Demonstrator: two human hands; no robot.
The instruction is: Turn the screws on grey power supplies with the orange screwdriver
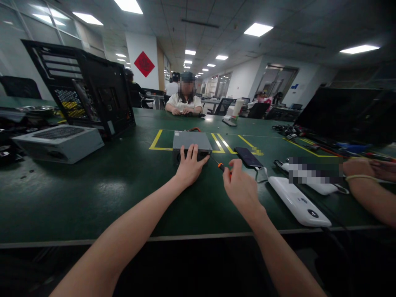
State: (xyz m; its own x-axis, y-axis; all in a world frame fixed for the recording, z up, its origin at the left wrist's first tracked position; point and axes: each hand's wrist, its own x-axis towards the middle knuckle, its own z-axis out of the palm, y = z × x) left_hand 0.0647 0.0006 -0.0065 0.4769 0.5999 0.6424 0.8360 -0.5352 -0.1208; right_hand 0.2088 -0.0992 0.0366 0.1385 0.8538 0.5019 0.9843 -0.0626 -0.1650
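A grey metal computer power supply (193,140) sits on the green table in front of me, with cables showing at its far side. My left hand (189,170) holds it from the front, fingers spread over the near upper edge and thumb by the right corner. In my right hand (240,183) is a screwdriver (220,166) with an orange and black handle, the fingers closed round it. Its thin shaft points at the power supply's near right corner; whether the tip touches a screw is too small to tell.
Left stand a black computer case (93,90) and a second power supply (58,142). On the right lie a phone (248,157), a white power bank (298,202) and a dark monitor (346,113). Another person's hand (359,167) is at far right; someone sits opposite (185,99).
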